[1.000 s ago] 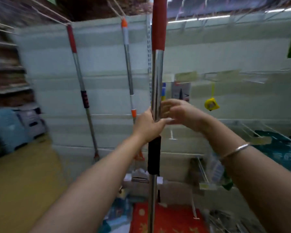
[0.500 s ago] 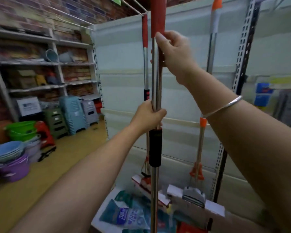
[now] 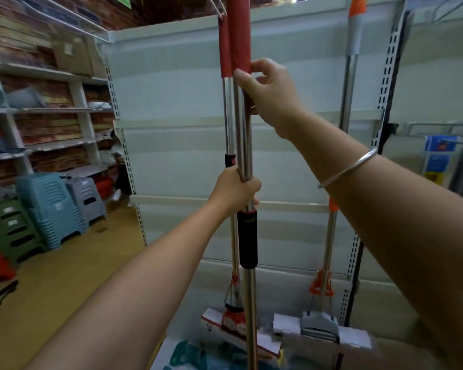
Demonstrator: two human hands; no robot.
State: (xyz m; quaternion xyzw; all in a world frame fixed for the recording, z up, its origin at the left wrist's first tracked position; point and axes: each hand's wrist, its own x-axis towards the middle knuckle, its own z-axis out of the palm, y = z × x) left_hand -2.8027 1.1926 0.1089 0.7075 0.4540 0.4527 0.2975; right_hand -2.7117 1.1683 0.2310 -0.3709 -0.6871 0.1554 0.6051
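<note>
A mop with a steel pole point(image 3: 243, 134), a red top sleeve and a black foam grip stands upright in front of me. My left hand point(image 3: 234, 189) grips the pole just above the black grip. My right hand point(image 3: 267, 94) holds the pole higher up, just below the red sleeve, thumb on the near side. Directly behind hangs a second red-topped mop point(image 3: 228, 116) on the white panel. A third mop with an orange and grey top point(image 3: 350, 84) hangs further right.
A white slotted display panel point(image 3: 171, 156) fills the middle. Stacked plastic stools point(image 3: 51, 209) in blue, grey, green and red stand on the yellow floor at left, below wall shelves point(image 3: 51, 110). Boxed mop heads point(image 3: 321, 329) lie at the panel's foot.
The view swung left over the last second, then settled. My right hand rose from beside the left hand to just under the red sleeve. My left hand kept its grip.
</note>
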